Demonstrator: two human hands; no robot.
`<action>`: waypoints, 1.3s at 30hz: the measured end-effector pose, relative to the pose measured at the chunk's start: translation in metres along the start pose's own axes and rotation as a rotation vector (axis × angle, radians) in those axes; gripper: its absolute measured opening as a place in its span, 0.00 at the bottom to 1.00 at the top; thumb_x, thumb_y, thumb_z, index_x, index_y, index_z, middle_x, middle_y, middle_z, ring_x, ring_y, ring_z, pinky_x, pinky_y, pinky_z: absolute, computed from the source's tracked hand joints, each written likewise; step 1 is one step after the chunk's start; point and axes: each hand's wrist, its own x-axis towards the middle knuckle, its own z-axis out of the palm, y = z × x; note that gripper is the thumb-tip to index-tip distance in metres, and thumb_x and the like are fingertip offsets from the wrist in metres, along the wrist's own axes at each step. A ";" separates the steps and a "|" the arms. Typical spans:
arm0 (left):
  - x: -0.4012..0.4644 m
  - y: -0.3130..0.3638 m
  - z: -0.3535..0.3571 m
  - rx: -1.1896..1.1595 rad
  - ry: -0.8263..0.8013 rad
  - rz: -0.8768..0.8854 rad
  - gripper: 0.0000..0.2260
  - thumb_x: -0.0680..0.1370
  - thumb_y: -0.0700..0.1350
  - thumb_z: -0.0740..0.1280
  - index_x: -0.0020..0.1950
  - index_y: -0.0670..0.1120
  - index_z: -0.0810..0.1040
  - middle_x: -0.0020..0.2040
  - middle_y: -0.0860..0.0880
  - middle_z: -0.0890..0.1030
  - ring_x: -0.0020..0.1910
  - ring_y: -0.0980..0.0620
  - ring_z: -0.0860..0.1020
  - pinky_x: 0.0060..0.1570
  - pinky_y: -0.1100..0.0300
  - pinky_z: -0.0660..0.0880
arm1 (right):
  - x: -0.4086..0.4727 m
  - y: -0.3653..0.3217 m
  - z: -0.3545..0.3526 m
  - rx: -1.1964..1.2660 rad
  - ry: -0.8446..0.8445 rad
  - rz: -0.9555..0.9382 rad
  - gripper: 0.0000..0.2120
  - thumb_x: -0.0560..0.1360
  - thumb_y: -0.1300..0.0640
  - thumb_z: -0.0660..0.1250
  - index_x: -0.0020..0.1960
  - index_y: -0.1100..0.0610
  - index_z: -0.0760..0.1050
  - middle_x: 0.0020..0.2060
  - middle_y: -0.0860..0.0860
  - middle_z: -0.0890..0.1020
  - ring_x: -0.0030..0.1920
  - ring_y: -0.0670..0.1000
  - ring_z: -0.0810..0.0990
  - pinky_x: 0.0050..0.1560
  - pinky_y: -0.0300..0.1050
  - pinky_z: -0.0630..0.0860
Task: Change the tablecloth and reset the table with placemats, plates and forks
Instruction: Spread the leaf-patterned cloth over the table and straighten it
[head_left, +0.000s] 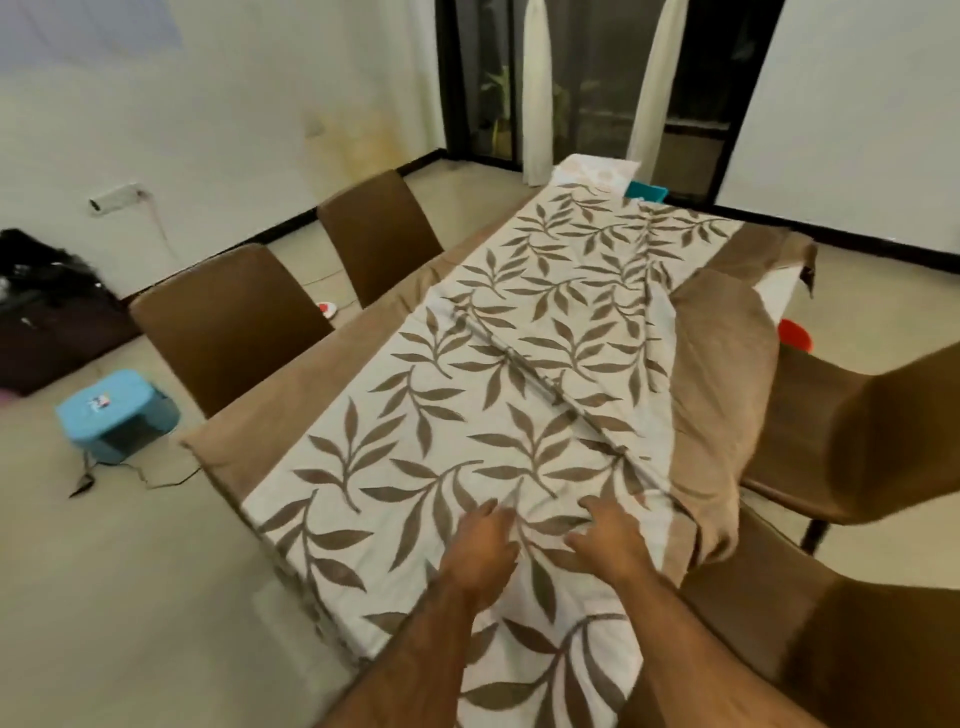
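Observation:
A cream tablecloth (467, 395) printed with brown leaves and edged in tan covers the long table. A long crease runs across its middle, and its tan right border (722, 395) lies bunched and folded back on the table. My left hand (480, 545) and my right hand (608, 538) rest side by side on the cloth near the table's near end, fingers spread flat on the fabric. Both hold nothing. At the far end a folded pale cloth (597, 169) and a teal object (645, 190) lie on the table. No plates, forks or placemats show.
Two brown chairs (228, 317) (376, 228) stand along the left side, and two more (852, 431) (841, 644) on the right. A blue stool (117, 413) with a cable, a dark bag (47, 306) and a red item (795, 332) are on the floor.

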 end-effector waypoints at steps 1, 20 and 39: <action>-0.002 -0.011 -0.011 0.011 -0.019 -0.022 0.22 0.81 0.52 0.61 0.75 0.53 0.66 0.76 0.51 0.64 0.74 0.48 0.64 0.72 0.54 0.61 | -0.002 -0.004 0.003 -0.007 -0.021 0.026 0.29 0.73 0.46 0.69 0.72 0.50 0.67 0.71 0.55 0.69 0.70 0.58 0.67 0.70 0.50 0.67; 0.027 -0.237 -0.140 0.122 -0.109 -0.350 0.35 0.76 0.58 0.67 0.78 0.54 0.55 0.80 0.49 0.50 0.79 0.42 0.49 0.74 0.40 0.58 | 0.046 -0.181 0.107 -0.300 -0.045 -0.014 0.46 0.70 0.27 0.62 0.79 0.46 0.49 0.80 0.53 0.47 0.79 0.61 0.46 0.74 0.63 0.54; 0.151 -0.393 -0.246 0.263 -0.036 -0.327 0.33 0.80 0.63 0.51 0.80 0.51 0.44 0.80 0.43 0.42 0.78 0.37 0.41 0.74 0.36 0.44 | 0.092 -0.307 0.175 -0.291 0.018 0.165 0.45 0.67 0.37 0.72 0.77 0.41 0.54 0.79 0.50 0.49 0.78 0.60 0.47 0.73 0.60 0.62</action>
